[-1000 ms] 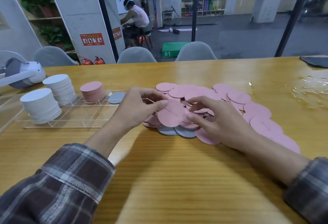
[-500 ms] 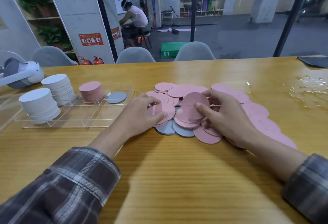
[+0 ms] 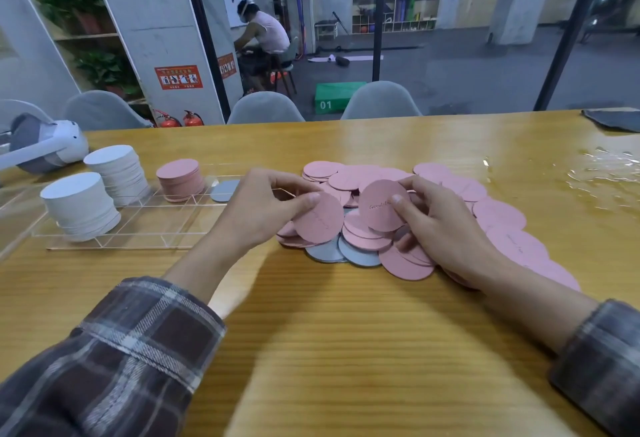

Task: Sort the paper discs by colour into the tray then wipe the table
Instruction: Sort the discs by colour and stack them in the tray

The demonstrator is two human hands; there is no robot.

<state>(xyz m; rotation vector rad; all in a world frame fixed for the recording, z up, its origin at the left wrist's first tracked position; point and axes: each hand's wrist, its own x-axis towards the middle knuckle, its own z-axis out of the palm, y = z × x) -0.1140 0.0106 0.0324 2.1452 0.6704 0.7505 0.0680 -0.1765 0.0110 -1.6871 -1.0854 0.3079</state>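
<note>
The left hand hides the right end of the tray and one edge of the grey disc in it. Two grey discs in the pile show only near edges beneath pink discs; writing on the raised pink disc is too small to read. The frame edge cuts off the dark cloth and the headset.

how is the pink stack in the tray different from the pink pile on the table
The pink stack stands as a neat column in the tray; the pink pile lies spread and overlapping on the table. The stack is all pink; the pile has grey discs at its near edge. Both are round pink paper discs.
</note>
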